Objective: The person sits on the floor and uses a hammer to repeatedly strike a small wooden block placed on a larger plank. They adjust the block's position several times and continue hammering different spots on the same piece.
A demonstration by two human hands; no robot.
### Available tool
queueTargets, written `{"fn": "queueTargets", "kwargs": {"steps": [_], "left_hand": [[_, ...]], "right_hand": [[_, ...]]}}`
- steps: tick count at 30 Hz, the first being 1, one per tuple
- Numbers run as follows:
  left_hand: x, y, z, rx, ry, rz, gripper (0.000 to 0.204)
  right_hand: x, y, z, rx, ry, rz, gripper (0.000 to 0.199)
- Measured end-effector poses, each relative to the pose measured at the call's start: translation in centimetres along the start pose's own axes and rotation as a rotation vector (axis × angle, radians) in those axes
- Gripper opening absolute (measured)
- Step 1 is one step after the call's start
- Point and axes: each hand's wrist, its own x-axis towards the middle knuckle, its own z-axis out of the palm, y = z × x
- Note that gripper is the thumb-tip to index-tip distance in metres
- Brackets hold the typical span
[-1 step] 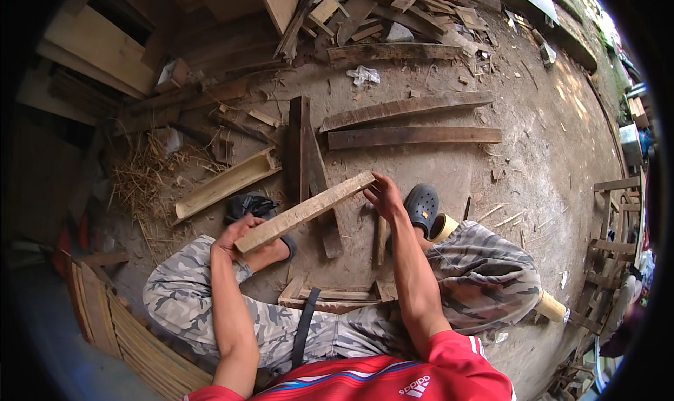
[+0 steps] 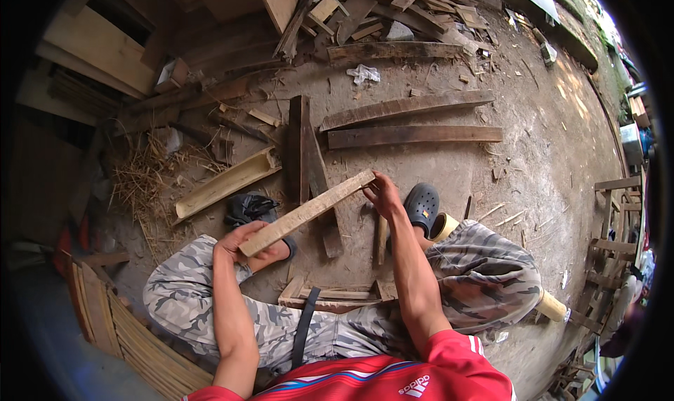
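A pale, rough-faced length of wood (image 2: 309,213) is held up between my hands above my feet, slanting from lower left to upper right. My left hand (image 2: 241,240) grips its near left end, the fingers partly hidden beneath. At the far right end my right hand (image 2: 383,194) holds it with the thumb and fingers. Under the piece, dark boards (image 2: 300,152) lie on the ground, partly covered by it. A wooden frame (image 2: 330,299) sits between my legs, close to my body.
Two dark planks (image 2: 414,135) lie ahead, with a scrap wood pile (image 2: 379,18) beyond. A split bamboo piece (image 2: 228,183) and dry straw (image 2: 144,173) are at left, near a black plastic bag (image 2: 250,208). Slatted wood (image 2: 133,331) stands at lower left, wooden racks (image 2: 614,246) at right.
The left end of the wood has shifted slightly up and right, and the piece has turned a little in my hands. Both hands keep their hold.
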Motion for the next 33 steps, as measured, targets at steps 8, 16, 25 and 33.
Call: {"fn": "queueTargets", "kwargs": {"steps": [8, 16, 25, 33], "left_hand": [[7.6, -5.4, 4.6, 0.955, 0.3, -0.043, 0.077], [9.4, -15.0, 5.1, 1.021, 0.853, -0.013, 0.104], [12.8, -16.1, 4.4, 1.022, 0.579, -0.188, 0.106], [14.5, -15.4, 5.8, 0.974, 0.594, -0.242, 0.118]], "right_hand": [[2.2, -0.2, -1.5, -0.213, 0.274, -0.076, 0.053], [-5.7, 6.0, -2.1, -1.278, 0.81, -0.154, 0.04], [-3.9, 10.5, -5.3, -1.466, 0.799, -0.088, 0.036], [-3.0, 8.5, -6.0, -1.358, 0.541, 0.11, 0.053]]}}
